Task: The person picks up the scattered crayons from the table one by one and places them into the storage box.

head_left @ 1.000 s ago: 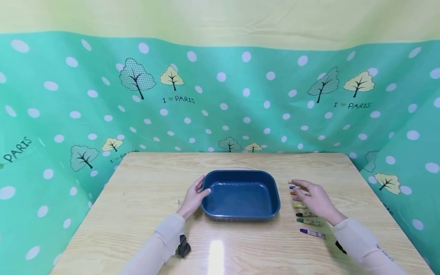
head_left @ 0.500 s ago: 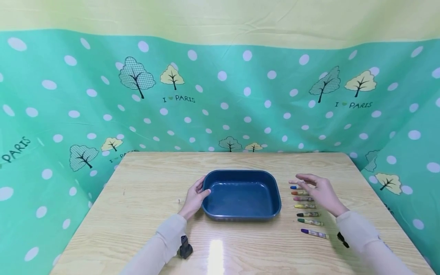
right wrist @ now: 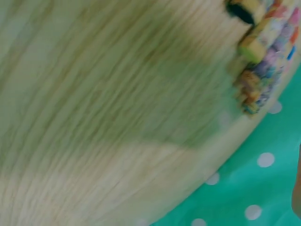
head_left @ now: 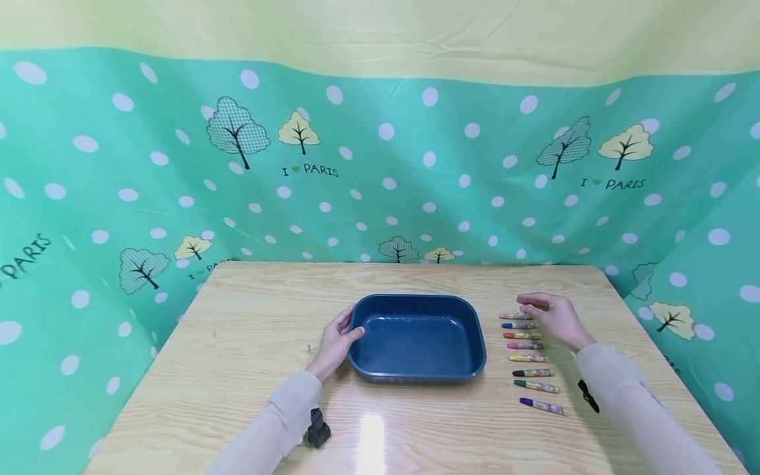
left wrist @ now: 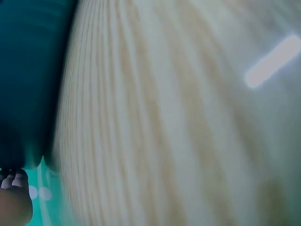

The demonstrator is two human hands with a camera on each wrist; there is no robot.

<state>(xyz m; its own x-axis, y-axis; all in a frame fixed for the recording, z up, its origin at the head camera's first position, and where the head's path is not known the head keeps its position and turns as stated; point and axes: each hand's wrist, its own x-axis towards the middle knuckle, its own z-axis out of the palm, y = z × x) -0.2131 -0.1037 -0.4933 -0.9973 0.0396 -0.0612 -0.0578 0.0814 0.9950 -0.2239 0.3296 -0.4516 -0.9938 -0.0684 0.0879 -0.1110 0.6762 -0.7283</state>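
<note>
A dark blue rectangular plastic basin (head_left: 415,379) stands on the table. My left hand (head_left: 334,344) grips its left side, thumb over the rim and fingers outside. In the left wrist view the basin's wall (left wrist: 28,84) fills the left edge, with the hand (left wrist: 15,200) below it. To the basin's right lies a column of several crayons, from a pale pink one (head_left: 509,316) at the far end to a purple one (head_left: 543,406) nearest me. My right hand (head_left: 557,321) is over the right end of the pale pink crayon, fingers loosely bent and nothing visible in them.
Between the two ends lie blue (head_left: 518,325), yellow (head_left: 527,358) and green (head_left: 536,386) crayons, among others. Black wrist devices (head_left: 318,429) hang under both sleeves. A green dotted curtain (head_left: 332,218) closes off the wooden table (head_left: 249,369) at the back and sides.
My right hand has drawn back to the right and away from me, uncovering the row of crayons. The left hand and the basin stay in place.
</note>
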